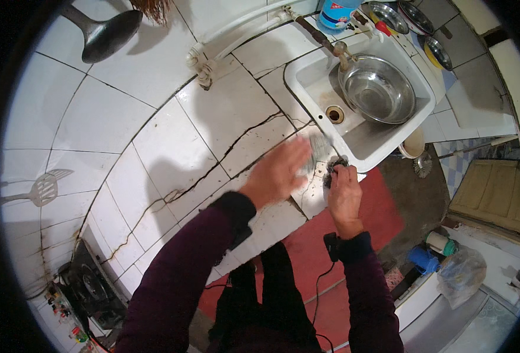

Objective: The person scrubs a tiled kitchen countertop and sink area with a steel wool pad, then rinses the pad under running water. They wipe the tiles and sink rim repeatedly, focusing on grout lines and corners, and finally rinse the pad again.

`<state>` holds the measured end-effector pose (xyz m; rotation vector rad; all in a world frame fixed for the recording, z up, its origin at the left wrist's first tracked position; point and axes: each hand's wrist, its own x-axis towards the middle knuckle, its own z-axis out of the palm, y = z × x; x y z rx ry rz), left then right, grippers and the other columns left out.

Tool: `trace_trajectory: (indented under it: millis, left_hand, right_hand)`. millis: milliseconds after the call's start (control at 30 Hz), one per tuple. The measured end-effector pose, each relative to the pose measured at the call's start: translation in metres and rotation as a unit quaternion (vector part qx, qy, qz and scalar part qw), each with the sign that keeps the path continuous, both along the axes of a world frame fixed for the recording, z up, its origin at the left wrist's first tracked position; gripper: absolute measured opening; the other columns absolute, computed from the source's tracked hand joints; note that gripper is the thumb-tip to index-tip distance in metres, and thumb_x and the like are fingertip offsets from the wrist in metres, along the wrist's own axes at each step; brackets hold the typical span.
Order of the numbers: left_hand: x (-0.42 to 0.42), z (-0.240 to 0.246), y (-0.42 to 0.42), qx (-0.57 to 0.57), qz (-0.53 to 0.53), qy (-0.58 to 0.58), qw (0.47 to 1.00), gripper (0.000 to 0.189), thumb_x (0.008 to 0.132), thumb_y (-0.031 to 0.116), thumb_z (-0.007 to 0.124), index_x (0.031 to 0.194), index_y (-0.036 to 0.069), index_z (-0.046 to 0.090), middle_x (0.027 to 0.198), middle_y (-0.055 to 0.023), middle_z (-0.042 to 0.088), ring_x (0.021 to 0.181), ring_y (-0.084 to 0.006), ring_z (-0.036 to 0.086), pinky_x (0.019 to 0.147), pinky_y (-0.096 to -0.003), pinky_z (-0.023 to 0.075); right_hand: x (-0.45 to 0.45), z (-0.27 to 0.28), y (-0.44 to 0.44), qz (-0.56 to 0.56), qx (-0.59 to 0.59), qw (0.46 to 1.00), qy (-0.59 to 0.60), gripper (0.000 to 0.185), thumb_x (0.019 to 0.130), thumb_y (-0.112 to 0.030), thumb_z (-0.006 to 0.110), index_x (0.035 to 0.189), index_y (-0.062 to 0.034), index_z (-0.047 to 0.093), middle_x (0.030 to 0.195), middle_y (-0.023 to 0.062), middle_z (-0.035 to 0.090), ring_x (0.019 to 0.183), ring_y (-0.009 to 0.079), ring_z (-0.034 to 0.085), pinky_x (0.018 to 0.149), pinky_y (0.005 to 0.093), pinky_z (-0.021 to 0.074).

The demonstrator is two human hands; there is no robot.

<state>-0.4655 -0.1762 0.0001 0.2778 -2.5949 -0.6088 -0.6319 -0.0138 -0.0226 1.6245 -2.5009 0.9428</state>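
Observation:
My right hand [345, 192] grips a dark, tangled scourer [329, 180], apparently steel wool, on the tiled counter beside the near corner of the white sink [351, 155]. To its left, my left hand [279, 170] is blurred by motion over the white tiles [260, 225]. A greyish, smeared shape [319, 149] lies by the left fingertips; blur hides what it is and whether the hand holds it. A metal basin [379, 90] rests in the sink under the tap [343, 53], next to the open drain hole [334, 114].
A blue-labelled plastic bottle [337, 15] and metal bowls [388, 16] stand behind the sink. A ladle [109, 35] and a slotted turner [45, 189] hang on the left wall. The stove [92, 287] is at lower left. Long cracks cross the counter. Red matting [317, 238] covers the floor.

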Motion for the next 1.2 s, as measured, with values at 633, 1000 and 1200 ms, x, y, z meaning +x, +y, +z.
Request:
trace_trajectory:
  millis: [633, 1000, 1200]
  left_hand:
    - [0.103, 0.008, 0.014, -0.002, 0.072, -0.214, 0.974, 0.070, 0.098, 0.037, 0.063, 0.154, 0.001, 0.044, 0.164, -0.0125, 0.038, 0.155, -0.0299, 0.030, 0.126, -0.0429, 0.0263]
    - [0.137, -0.014, -0.032, -0.098, 0.304, -0.242, 0.916, 0.062, 0.107, 0.042, 0.049, 0.158, 0.008, 0.040, 0.167, -0.0112, 0.034, 0.156, -0.0318, 0.028, 0.126, -0.0466, 0.0248]
    - [0.230, 0.008, -0.013, -0.010, 0.386, -0.220, 0.896, 0.066, 0.104, 0.038, 0.056, 0.159, 0.008, 0.037, 0.167, -0.0189, 0.031, 0.155, -0.0382, 0.026, 0.124, -0.0511, 0.0268]
  right_hand:
    - [-0.003, 0.020, 0.014, 0.227, 0.003, 0.973, 0.050, 0.016, 0.091, -0.004, 0.060, 0.106, -0.0026, 0.066, 0.097, 0.0177, 0.060, 0.091, 0.0383, 0.064, 0.076, 0.0482, 0.0553]
    - [0.118, -0.009, -0.020, 0.257, 0.001, 0.966, -0.022, 0.021, 0.086, 0.003, 0.063, 0.106, 0.0019, 0.066, 0.095, 0.0214, 0.062, 0.086, 0.0396, 0.063, 0.072, 0.0476, 0.0539]
    - [0.068, 0.012, 0.026, 0.121, 0.022, 0.990, 0.070, 0.022, 0.092, -0.006, 0.062, 0.113, -0.0027, 0.068, 0.103, 0.0150, 0.066, 0.091, 0.0343, 0.065, 0.078, 0.0434, 0.0571]
